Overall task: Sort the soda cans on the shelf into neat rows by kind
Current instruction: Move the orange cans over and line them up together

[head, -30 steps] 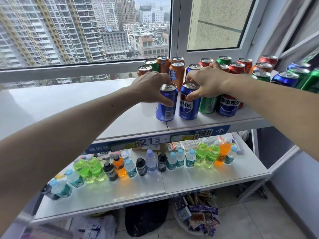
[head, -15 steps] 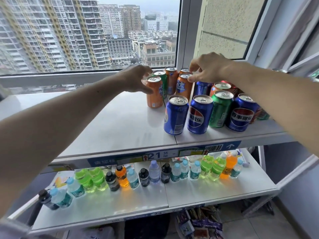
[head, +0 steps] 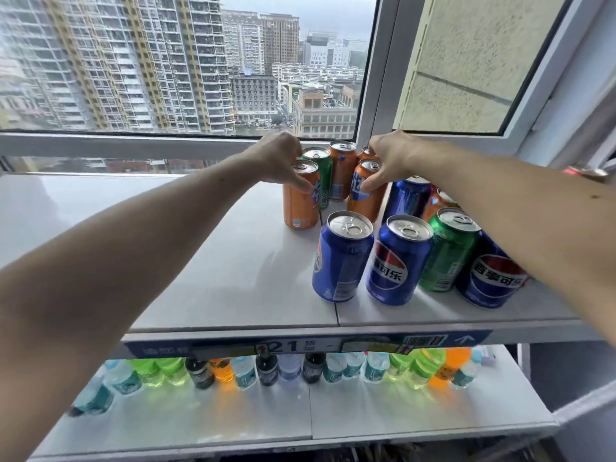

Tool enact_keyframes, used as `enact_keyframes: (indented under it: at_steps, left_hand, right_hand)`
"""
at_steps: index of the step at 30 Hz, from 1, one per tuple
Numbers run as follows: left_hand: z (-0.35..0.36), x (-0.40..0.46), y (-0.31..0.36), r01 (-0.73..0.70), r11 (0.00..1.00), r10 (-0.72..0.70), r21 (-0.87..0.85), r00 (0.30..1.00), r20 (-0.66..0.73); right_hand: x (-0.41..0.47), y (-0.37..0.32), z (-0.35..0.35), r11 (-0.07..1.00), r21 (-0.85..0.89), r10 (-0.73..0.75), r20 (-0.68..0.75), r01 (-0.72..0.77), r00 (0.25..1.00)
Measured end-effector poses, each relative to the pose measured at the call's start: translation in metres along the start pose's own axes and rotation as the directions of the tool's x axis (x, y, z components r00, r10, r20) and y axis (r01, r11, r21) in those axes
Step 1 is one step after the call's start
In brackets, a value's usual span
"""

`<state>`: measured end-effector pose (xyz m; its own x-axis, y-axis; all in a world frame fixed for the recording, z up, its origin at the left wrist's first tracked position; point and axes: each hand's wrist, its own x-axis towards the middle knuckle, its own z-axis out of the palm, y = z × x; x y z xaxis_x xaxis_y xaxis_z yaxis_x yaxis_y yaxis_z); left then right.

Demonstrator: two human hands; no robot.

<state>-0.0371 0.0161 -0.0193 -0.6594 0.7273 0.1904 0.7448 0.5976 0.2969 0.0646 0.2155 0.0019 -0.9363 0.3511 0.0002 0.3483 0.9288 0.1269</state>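
Two orange cans are held at once on the top shelf [head: 233, 261], one in each hand. The left hand [head: 280, 158] is curled over the rim of the left orange can [head: 300, 201], thumb down the front and fingers round the back; that can stands upright, a little apart from the cluster and nearest the bare stretch of shelf. The right hand [head: 390, 158] is closed on the top of the right orange can [head: 365, 195] in the same way, thumb pressed on its blue label. Both cans appear to rest on the shelf — whether either is lifted cannot be told.

Behind and between them a green can [head: 320, 165] and a third orange can [head: 343, 168] are seen close to the window frame [head: 133, 145]; the top of another orange can is partly hidden by the right hand.

At the front edge a row is formed: two blue cans [head: 343, 258] side by side, then a front green can [head: 450, 251], then a blue can [head: 493, 278] partly covered by the right forearm. More cans behind this row — one blue, one orange — are only partly visible.

On the lower shelf [head: 400, 415] a line of small bottles [head: 290, 368] is set out, clear, green, orange and dark. A blue label strip [head: 300, 345] is fixed along the top shelf's front edge.
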Motion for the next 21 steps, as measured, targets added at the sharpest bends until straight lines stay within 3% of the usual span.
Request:
enact_keyframes:
  at_steps: [6, 10, 14, 21]
  left_hand:
    - [0.003, 0.0, -0.002, 0.04, 0.999, -0.04, -0.015, 0.999, 0.028]
    - [0.024, -0.003, -0.008, 0.18, 0.955, -0.183, -0.237, 0.983, 0.01]
    - [0.046, -0.012, -0.017, 0.183, 0.755, -0.198, -0.629, 0.979, 0.047]
    - [0.061, -0.02, -0.015, 0.14, 0.703, -0.274, -0.698, 0.958, -0.084]
  right_hand:
    - [0.005, -0.004, 0.0, 0.997, 0.069, 0.032, -0.028, -0.03, 0.999]
    - [0.005, -0.006, 0.006, 0.99, 0.079, 0.117, 0.024, -0.118, 0.993]
    - [0.004, -0.004, 0.015, 0.981, 0.115, 0.155, 0.047, -0.159, 0.987]
    - [0.006, -0.002, 0.019, 0.951, 0.245, 0.195, -0.012, -0.186, 0.981]
